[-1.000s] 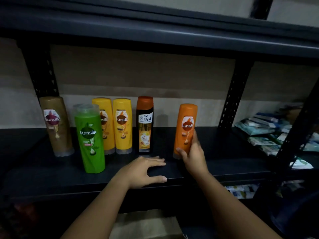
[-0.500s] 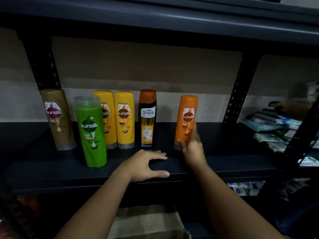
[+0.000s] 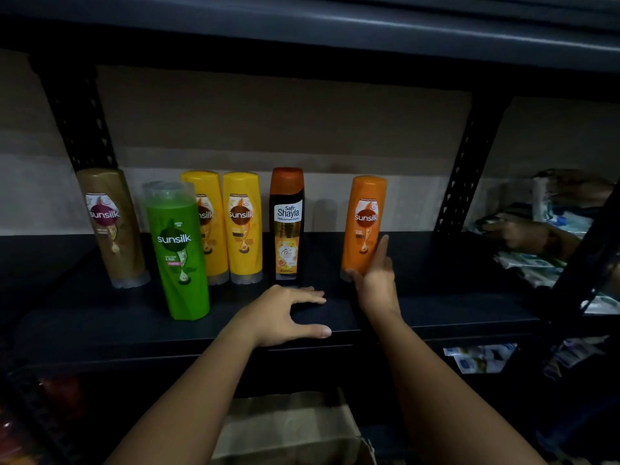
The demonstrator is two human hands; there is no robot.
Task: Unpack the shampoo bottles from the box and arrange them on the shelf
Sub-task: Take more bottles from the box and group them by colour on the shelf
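The orange bottle (image 3: 364,226) is held upright on the dark shelf (image 3: 453,307) by the right hand (image 3: 377,280), thumb and fingers around its base. The left hand (image 3: 285,313) is laid flat, fingers spread. A cardboard box (image 3: 288,427), perhaps open, is seen below.
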